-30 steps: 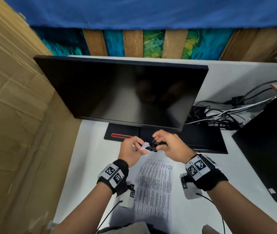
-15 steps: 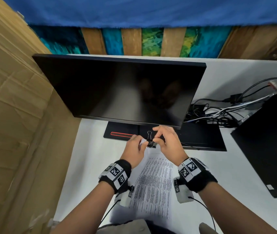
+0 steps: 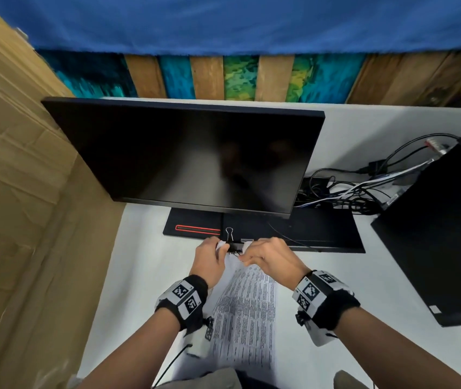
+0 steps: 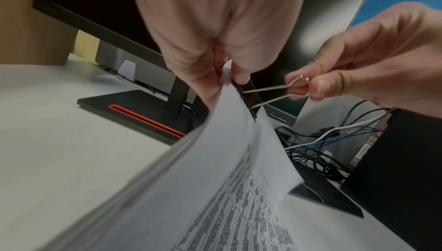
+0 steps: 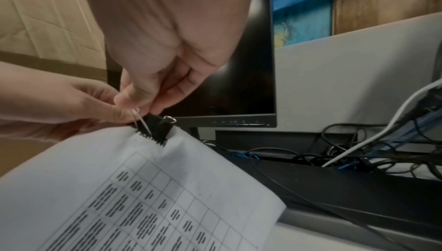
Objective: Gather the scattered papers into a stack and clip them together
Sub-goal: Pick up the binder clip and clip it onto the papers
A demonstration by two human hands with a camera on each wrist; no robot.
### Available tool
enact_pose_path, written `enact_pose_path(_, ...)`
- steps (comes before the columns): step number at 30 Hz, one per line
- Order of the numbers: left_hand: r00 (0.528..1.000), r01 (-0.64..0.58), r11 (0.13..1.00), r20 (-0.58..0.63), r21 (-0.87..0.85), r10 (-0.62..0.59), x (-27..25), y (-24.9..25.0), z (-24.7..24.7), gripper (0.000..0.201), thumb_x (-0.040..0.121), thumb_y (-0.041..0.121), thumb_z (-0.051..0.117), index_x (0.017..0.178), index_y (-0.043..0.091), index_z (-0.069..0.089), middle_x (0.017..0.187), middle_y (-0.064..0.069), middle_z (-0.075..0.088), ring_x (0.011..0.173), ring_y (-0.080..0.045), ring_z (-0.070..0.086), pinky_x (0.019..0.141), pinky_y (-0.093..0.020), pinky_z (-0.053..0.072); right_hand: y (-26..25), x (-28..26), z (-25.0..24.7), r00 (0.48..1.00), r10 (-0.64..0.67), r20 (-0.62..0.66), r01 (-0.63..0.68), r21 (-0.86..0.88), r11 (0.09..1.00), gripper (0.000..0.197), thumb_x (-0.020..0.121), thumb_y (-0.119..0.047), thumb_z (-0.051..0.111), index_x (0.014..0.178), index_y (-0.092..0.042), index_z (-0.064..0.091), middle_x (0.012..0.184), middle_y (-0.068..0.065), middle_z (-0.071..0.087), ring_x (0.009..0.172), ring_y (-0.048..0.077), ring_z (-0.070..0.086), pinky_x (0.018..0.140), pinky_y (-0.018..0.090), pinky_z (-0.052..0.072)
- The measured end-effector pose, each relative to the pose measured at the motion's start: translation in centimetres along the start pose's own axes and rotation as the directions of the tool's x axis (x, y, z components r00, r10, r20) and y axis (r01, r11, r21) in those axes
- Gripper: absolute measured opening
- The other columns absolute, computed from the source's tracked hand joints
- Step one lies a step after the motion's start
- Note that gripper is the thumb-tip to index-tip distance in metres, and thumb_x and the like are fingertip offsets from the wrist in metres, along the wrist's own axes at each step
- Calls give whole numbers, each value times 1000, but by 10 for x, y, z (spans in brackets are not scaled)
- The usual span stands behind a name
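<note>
A stack of printed papers (image 3: 244,313) rises from the white table with its far edge lifted. A black binder clip (image 3: 233,246) grips the middle of that far edge. My left hand (image 3: 222,249) pinches the papers' edge just left of the clip. My right hand (image 3: 244,256) pinches one wire handle of the clip, pulled back over the top sheet. The other wire handle (image 3: 229,233) stands upright. In the left wrist view my left hand (image 4: 224,77) holds the papers (image 4: 203,189) beside the clip (image 4: 251,96). In the right wrist view my right hand (image 5: 143,103) holds the handle above the clip (image 5: 157,128).
A dark monitor (image 3: 195,158) on a black base (image 3: 279,228) stands right behind the hands. A tangle of cables (image 3: 344,192) and a black computer case (image 3: 448,234) sit at the right. A cardboard wall (image 3: 13,192) borders the table (image 3: 145,276) on the left.
The clip went from being squeezed at the papers' edge to sitting on it. My right hand has shifted onto one wire handle and drawn it back; the other handle now sticks up.
</note>
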State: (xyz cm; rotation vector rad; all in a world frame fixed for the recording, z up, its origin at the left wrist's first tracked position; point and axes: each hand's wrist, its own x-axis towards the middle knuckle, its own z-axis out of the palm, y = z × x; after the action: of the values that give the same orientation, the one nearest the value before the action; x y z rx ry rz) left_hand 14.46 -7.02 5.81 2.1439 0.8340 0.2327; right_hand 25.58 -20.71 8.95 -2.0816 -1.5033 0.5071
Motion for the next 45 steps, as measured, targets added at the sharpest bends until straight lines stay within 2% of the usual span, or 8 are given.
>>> enact_pose_path(6, 994, -83, 995, 70, 59, 79, -3, 0, -2, 20, 95, 20, 44, 76, 11, 44, 76, -1, 43, 70, -19, 41, 60, -22, 25, 13, 11, -8, 978, 168, 124, -187, 166, 968, 23, 81, -8, 70, 99, -19, 75, 101, -2, 74, 89, 3, 66, 82, 22, 52)
enact_pose_path(11, 961, -221, 966, 200, 133, 192, 0, -1, -4, 26, 97, 26, 39, 97, 4, 53, 93, -2, 44, 84, -18, 46, 78, -33, 43, 15, 17, -10, 955, 184, 234, -209, 88, 974, 104, 67, -21, 83, 152, -22, 23, 154, -15, 25, 140, 2, 24, 115, 22, 19)
enact_pose_path(14, 958, -242, 963, 190, 118, 217, 2, -1, -5, 25, 96, 26, 40, 94, 5, 54, 91, -2, 44, 79, -19, 47, 71, -29, 39, 19, 18, -1, 935, 196, 296, -202, -11, 979, 110, 69, -33, 80, 153, -22, 10, 161, -11, 7, 148, 9, 4, 122, 38, 4)
enact_pose_path(23, 936, -320, 942, 184, 98, 299, -11, 12, -2, 28, 95, 32, 41, 96, 10, 58, 88, -3, 51, 75, -20, 52, 72, -43, 50, 20, 16, 31, 960, 263, 93, -273, 119, 955, 90, 75, -30, 76, 150, -21, 27, 158, -8, 26, 148, 9, 13, 117, 26, 4)
enact_pose_path(28, 890, -455, 841, 180, 293, 419, -19, 29, -3, 27, 93, 29, 43, 106, 11, 58, 108, -3, 58, 85, -22, 61, 69, -37, 53, 15, 11, 17, 971, 237, 37, -239, 76, 968, 55, 82, -23, 69, 134, -33, 52, 145, -9, 49, 144, 16, 29, 119, 34, 17)
enact_pose_path(31, 840, -526, 725, 135, 444, 526, -16, 44, -6, 24, 88, 31, 44, 88, 14, 61, 83, -1, 60, 71, -19, 61, 56, -30, 48, 10, 8, -2, 967, 256, 5, -256, -2, 967, 35, 82, -19, 66, 116, -25, 65, 109, 3, 72, 129, 26, 50, 104, 31, 32)
enact_pose_path(41, 733, -631, 565, 171, 532, 658, -22, 40, 0, 6, 77, 24, 63, 79, 20, 60, 74, 6, 58, 67, -16, 54, 73, -25, 31, 1, 1, -8, 969, 207, 138, -199, -72, 977, 19, 79, -18, 66, 66, -27, 56, 63, -6, 59, 60, 13, 51, 65, 30, 42)
enact_pose_path(45, 850, -524, 811, 104, 259, 516, -22, 42, -9, 16, 86, 36, 54, 82, 23, 60, 79, 7, 60, 78, -14, 52, 83, -28, 33, -5, 3, -21, 961, 211, 179, -210, -26, 977, 33, 80, -18, 66, 55, -28, 46, 54, -6, 47, 53, 9, 41, 54, 24, 37)
